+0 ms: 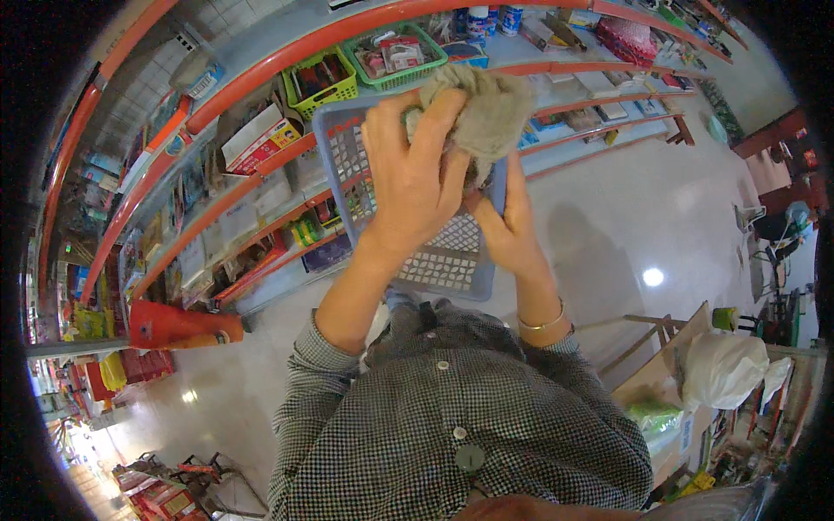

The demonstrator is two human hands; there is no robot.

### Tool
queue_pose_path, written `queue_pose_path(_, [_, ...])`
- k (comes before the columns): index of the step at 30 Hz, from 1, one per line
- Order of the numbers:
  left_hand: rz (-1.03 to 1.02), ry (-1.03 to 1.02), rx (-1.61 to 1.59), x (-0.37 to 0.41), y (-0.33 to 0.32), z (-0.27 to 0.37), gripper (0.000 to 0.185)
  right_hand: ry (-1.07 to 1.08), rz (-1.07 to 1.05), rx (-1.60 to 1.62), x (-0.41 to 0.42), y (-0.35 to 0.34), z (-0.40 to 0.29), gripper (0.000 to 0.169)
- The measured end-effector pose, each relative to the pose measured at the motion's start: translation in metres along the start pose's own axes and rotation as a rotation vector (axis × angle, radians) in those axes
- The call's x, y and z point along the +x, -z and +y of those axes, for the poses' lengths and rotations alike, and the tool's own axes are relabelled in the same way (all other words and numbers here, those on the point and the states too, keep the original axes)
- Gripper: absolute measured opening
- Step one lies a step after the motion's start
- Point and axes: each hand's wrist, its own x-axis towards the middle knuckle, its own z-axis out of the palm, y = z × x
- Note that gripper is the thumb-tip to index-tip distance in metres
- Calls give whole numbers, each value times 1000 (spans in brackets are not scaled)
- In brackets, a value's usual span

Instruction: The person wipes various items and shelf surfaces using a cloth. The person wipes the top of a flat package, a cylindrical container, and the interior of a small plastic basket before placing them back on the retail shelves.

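My left hand is closed around a crumpled grey-beige cloth, its fingers spread over the cloth's left side. Below the cloth, my right hand grips the right side of a blue-grey plastic basket, thumb inside the rim and fingers outside. The basket has openwork walls and base and is held up in front of my body, before the shelves. Cloth and left hand cover part of its upper right. Something dark shows under the cloth, but I cannot tell what it is.
Shelves with red edges curve across the front and left, with a yellow-green basket, a green basket and an open carton. A red bag-like item juts out at left. At right, a white plastic bag sits near cardboard.
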Motion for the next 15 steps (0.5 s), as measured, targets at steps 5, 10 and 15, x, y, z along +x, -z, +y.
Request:
queue_pose_path(5, [-392,128,-48,-28,13,2,19,-87,1,389,4,13,-5,76])
queue_pose_path(10, [-91,348,-230,-15,10,5,23,-220,-5,396,-1,4,-2,59])
queue_pose_path(15, [-196,129,-248,-10,-5,16,29,-206,98,498,-2,-2,20,62])
